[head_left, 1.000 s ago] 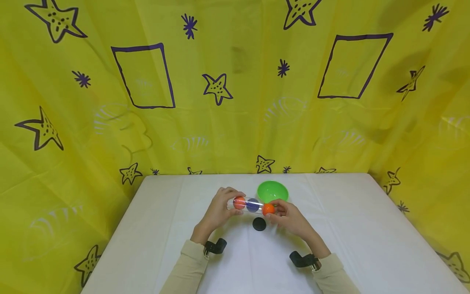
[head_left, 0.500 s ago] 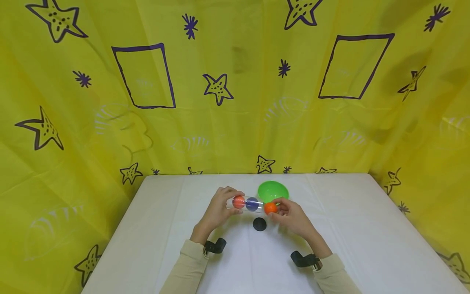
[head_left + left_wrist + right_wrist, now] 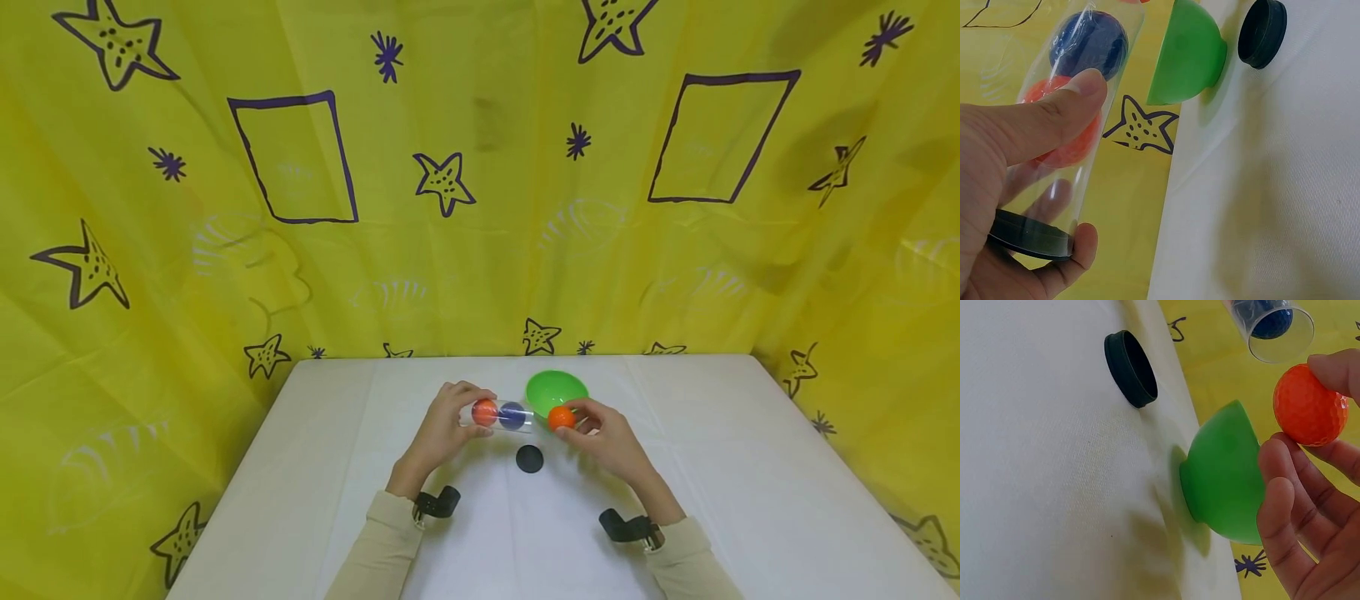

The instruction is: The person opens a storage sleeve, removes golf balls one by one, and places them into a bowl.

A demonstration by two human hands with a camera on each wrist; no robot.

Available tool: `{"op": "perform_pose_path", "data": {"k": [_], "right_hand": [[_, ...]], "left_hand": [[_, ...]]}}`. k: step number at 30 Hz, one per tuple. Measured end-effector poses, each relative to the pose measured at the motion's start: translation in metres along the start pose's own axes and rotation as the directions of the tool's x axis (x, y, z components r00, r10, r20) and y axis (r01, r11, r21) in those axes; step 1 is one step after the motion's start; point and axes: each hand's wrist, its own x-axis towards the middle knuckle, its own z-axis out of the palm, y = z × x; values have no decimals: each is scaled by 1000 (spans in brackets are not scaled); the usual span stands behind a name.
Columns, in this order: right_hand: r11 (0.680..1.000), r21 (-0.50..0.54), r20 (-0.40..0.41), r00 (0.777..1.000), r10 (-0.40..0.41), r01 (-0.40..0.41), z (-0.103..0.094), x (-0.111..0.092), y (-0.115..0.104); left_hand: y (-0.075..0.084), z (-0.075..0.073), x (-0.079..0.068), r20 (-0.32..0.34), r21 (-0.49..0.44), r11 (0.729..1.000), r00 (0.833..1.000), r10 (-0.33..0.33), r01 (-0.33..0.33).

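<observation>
My left hand (image 3: 441, 425) grips a clear plastic tube (image 3: 1100, 125) that lies nearly level above the table. Inside it are a red-orange ball (image 3: 484, 412) and a dark blue ball (image 3: 513, 416); a black cap (image 3: 1032, 234) closes the end by my left palm. The tube's other end, facing right, is uncapped in the right wrist view. My right hand (image 3: 606, 435) pinches an orange dimpled golf ball (image 3: 1310, 405) between thumb and fingers, just apart from that open rim. Behind the golf ball stands a green bowl (image 3: 557, 388), partly covered by it in the head view.
A loose black cap (image 3: 529, 458) lies on the white-covered table (image 3: 300, 500), in front of the tube and bowl. A yellow curtain (image 3: 480, 250) with star drawings hangs behind the table's far edge and along both sides.
The orange golf ball has come out of the tube's open end and moved right with my right hand, toward the bowl. My left hand and the tube stay almost in place.
</observation>
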Motion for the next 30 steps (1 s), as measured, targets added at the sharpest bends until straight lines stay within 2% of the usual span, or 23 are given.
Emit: {"op": "perform_pose_path", "data": {"k": [15, 30], "right_hand": [[998, -21, -61, 996, -64, 63, -7, 0, 6], [997, -27, -158, 985, -71, 68, -13, 3, 14]], "left_hand": [[-1, -1, -1, -4, -16, 1000, 1000, -13, 13], [-2, -1, 0, -2, -27, 999, 1000, -17, 17]]}}
